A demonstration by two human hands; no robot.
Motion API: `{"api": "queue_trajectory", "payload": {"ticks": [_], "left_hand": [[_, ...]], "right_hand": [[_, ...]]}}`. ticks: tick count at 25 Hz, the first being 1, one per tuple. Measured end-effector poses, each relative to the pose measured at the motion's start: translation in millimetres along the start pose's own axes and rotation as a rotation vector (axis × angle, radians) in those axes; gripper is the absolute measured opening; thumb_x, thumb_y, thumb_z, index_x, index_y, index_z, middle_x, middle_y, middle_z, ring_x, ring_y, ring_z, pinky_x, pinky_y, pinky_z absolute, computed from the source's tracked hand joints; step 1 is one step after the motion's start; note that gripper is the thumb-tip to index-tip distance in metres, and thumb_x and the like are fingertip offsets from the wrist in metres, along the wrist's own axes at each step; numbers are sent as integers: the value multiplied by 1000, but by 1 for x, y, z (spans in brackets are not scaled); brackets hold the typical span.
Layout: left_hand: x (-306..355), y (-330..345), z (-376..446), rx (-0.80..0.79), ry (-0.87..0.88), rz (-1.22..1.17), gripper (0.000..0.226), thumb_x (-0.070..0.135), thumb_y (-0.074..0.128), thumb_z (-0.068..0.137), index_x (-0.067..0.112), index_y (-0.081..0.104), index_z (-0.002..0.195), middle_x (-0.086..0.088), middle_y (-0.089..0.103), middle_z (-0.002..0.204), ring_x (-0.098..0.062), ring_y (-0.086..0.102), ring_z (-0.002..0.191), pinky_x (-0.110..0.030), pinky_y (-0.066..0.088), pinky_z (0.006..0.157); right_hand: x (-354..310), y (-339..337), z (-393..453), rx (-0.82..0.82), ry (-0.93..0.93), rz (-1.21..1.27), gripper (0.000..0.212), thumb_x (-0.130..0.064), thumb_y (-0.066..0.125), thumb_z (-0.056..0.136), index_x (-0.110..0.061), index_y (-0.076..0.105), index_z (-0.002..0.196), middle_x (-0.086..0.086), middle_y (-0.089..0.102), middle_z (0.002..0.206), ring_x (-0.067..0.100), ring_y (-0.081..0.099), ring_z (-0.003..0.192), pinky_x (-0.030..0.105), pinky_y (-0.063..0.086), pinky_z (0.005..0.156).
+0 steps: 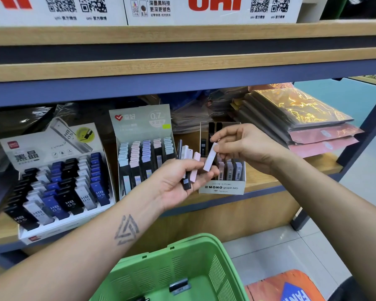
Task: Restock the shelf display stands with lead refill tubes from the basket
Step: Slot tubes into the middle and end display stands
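On the lower wooden shelf (261, 179), under the blue steel rail, three cardboard display stands sit in a row. Left: big HB 0.5 stand (57, 181), tilted rows of black, blue and white tubes, its front lip overhanging the shelf edge. Middle: 0.7 stand (142, 148), pastel caps, packed near full, front at the shelf edge. Right: small MONO graph MG stand (223, 183), also at the edge, a few tubes in front, open slots behind. Gaps between stands are narrow. Stacked foil-wrapped packs (297, 118) fill the shelf's right end, well clear of the MONO stand. Open shelf board shows between the two.

Green basket (182, 270) hangs below the shelf edge, near rim under the left forearm; one dark tube (179, 285) lies on its floor.

Left hand (178, 181), palm up, fingers curled round a fan of lead refill tubes (190, 161), white, pink and black, just in front of the MONO stand. Right hand (245, 144) pinches the top end of one lilac tube (210, 157) between thumb and fingertips; the tube's lower end touches the left hand's fingers. Free air above both hands up to the rail.
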State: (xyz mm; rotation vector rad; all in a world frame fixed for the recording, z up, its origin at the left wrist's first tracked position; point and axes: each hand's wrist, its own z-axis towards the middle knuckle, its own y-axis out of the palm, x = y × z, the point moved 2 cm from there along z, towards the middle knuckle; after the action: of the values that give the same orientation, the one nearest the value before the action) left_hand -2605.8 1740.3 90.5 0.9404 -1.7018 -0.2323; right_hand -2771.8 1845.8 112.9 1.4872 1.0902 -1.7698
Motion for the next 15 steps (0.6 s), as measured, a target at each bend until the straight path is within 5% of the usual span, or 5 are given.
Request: {"api": "queue_trajectory", "payload": {"ticks": [4, 11, 15], "left_hand": [[0, -5, 5, 42, -18, 27, 22, -4, 54, 96, -13, 61, 114, -26, 69, 92, -15, 65, 62, -16, 54, 51], [0, -7, 11, 111, 96, 64, 24, -13, 64, 86, -12, 63, 111, -15, 66, 74, -15, 62, 60, -17, 52, 52], [-2, -5, 12, 136, 132, 126, 22, -12, 66, 86, -8, 66, 107, -13, 67, 73, -15, 63, 60, -17, 52, 52]], "right_hand": [[1, -2, -2, -16, -8, 43, 24, 0, 74, 85, 0, 70, 109, 22, 74, 93, 28, 72, 84, 38, 59, 81], [-2, -1, -3, -41, 61, 162, 25, 5, 67, 90, 4, 67, 115, 26, 73, 102, 31, 74, 92, 36, 62, 86], [-3, -1, -2, 1, 53, 49, 22, -1, 74, 86, 0, 71, 108, 19, 75, 91, 24, 72, 80, 31, 61, 74]]}}
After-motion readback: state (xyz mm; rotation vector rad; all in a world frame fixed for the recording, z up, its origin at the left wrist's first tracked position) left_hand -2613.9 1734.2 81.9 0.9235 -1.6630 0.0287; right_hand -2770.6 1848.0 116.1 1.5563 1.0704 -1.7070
